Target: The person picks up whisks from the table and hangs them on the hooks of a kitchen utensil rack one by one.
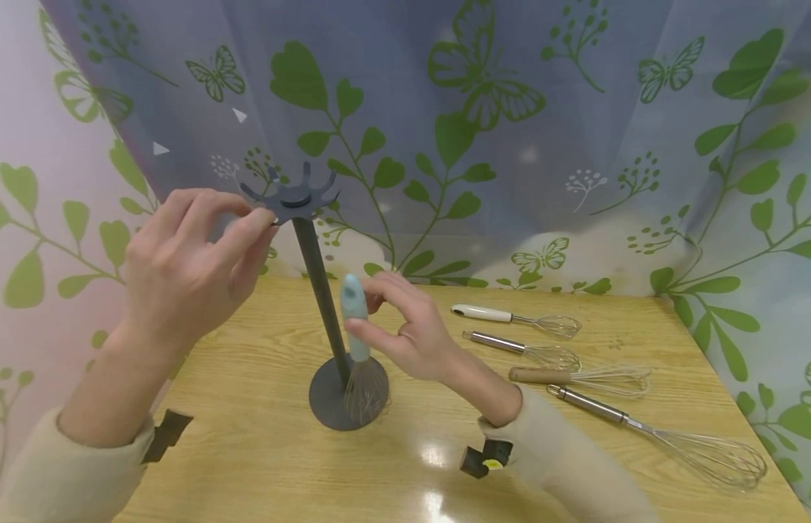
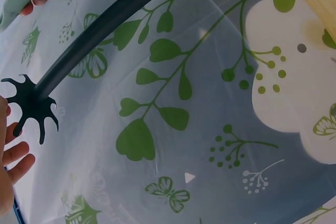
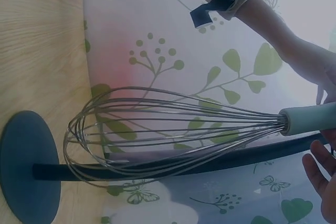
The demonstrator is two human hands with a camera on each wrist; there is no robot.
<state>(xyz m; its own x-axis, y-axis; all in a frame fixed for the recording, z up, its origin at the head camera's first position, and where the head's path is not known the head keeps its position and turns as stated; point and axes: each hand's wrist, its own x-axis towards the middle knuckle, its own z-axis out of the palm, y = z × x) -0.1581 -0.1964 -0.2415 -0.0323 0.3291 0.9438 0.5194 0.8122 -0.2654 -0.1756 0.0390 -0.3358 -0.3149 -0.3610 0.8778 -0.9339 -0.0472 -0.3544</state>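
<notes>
My right hand (image 1: 412, 327) pinches the light blue handle of a whisk (image 1: 355, 312), which hangs upright with its wire balloon down. In the right wrist view the whisk's wires (image 3: 173, 129) overlap the stand's pole. My left hand (image 1: 189, 261) pinches one hooked arm at the top of a dark grey stand (image 1: 320, 280). The stand's crown of curved hooks (image 2: 32, 100) shows in the left wrist view, with no utensil on the visible hooks. Its round base (image 1: 327, 407) sits on the wooden table (image 1: 281, 465), partly behind the whisk's wires.
On the right side of the table lie a white-handled whisk (image 1: 483, 313), a small metal-handled whisk (image 1: 496, 341), a wooden-handled whisk (image 1: 542, 375) and a large metal whisk (image 1: 591, 404). A curtain (image 1: 405, 87) printed with leaves and butterflies hangs behind the table.
</notes>
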